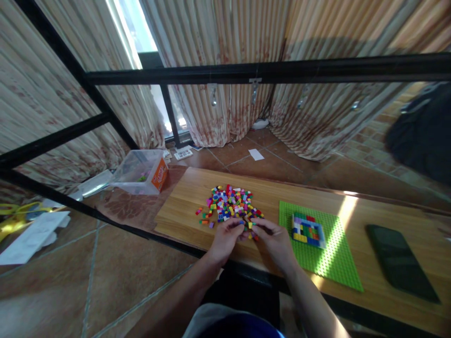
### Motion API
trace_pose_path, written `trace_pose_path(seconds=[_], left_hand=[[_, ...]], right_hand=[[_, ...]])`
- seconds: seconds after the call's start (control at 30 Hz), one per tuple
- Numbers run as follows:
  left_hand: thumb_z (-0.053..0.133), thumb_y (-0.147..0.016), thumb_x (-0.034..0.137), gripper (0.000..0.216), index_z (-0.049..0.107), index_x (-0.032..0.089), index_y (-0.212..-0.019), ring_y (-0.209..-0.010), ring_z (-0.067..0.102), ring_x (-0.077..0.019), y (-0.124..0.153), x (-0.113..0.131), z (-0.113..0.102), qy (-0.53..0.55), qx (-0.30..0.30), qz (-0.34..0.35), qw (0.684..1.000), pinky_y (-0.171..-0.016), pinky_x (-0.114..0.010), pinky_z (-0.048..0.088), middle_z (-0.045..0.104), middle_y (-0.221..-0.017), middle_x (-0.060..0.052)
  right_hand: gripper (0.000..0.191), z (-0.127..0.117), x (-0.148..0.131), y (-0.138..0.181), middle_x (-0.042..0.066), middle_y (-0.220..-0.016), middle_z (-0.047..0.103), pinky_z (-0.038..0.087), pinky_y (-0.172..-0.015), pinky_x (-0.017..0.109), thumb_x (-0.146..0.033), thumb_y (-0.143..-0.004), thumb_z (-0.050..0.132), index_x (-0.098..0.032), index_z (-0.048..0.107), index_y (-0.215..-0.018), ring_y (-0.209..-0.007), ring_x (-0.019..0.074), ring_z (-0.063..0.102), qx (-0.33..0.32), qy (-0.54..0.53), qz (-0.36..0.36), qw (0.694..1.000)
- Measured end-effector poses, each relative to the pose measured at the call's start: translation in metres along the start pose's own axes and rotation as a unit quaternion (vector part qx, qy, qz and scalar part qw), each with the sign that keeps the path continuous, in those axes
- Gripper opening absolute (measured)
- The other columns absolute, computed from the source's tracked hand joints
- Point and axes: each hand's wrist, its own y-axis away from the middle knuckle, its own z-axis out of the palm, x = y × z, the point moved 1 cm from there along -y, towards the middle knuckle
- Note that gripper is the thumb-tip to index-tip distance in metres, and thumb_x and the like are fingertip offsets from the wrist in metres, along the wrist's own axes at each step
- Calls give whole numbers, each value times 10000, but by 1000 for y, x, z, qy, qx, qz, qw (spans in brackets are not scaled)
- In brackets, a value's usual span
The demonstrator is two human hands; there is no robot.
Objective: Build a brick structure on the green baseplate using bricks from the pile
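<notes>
Picking at the near rim of the brick pile (230, 204) by the tabletop (183, 206) front edge | left hand (225, 237) and right hand (275, 241) fingers pinched on tiny bricks, which ones unclear | risk: bricks nudged off front edge | pile's long axis runs left-right | green baseplate (338, 253) lies right.

- We see a pile of small bricks (230, 204) on the table (183, 202), just beyond both hands.
- Right of the pile lies a studded baseplate (334, 244), with a partly built brick block (307, 230) on it.
- Further right lies a phone (400, 260).
- Left of the table, a plastic box (141, 172) sits.
</notes>
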Motion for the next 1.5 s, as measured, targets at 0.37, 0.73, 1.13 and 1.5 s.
trace_pose_path(seconds=[0.37, 0.73, 1.13, 1.5], left_hand=[[726, -714, 440, 300, 626, 158, -738, -526, 453, -73, -1, 1, 4, -86, -71, 61, 992, -539, -215, 353, 548, -587, 39], [776, -665, 472, 368, 621, 142, -721, -499, 445, -57, 4, -2, -5, -17, -63, 2, 998, -511, -206, 327, 546, -578, 33], [724, -705, 334, 189, 666, 161, -756, -589, 560, -104, -4, 3, -12, -95, 44, 61, 993, -591, -224, 458, 625, -624, 14], [710, -753, 369, 257, 734, 175, -919, -669, 611, -132, -6, 1, -2, -39, 20, 23, 999, -658, -256, 486, 685, -737, -22]], right_hand=[[186, 3, -6, 8, 31, -746, 748, 512, -690, 323, -352, -690, 731, -239, 790, -825, -675, 178, 655, -17, 23, -11, 1000], [280, 0, 3, 5, 41, -660, 721, 523, -623, 328, -416, -666, 754, -190, 778, -830, -606, 184, 639, -9, 14, 18, 1000], [221, 8, 1, -13, 59, -897, 744, 517, -785, 338, -248, -819, 539, -236, 757, -846, -834, 212, 689, -10, 316, -155, 936], [270, 5, -1, 7, 67, -934, 753, 531, -787, 357, -410, -831, 615, -220, 737, -978, -837, 226, 692, -12, 181, -84, 980]])
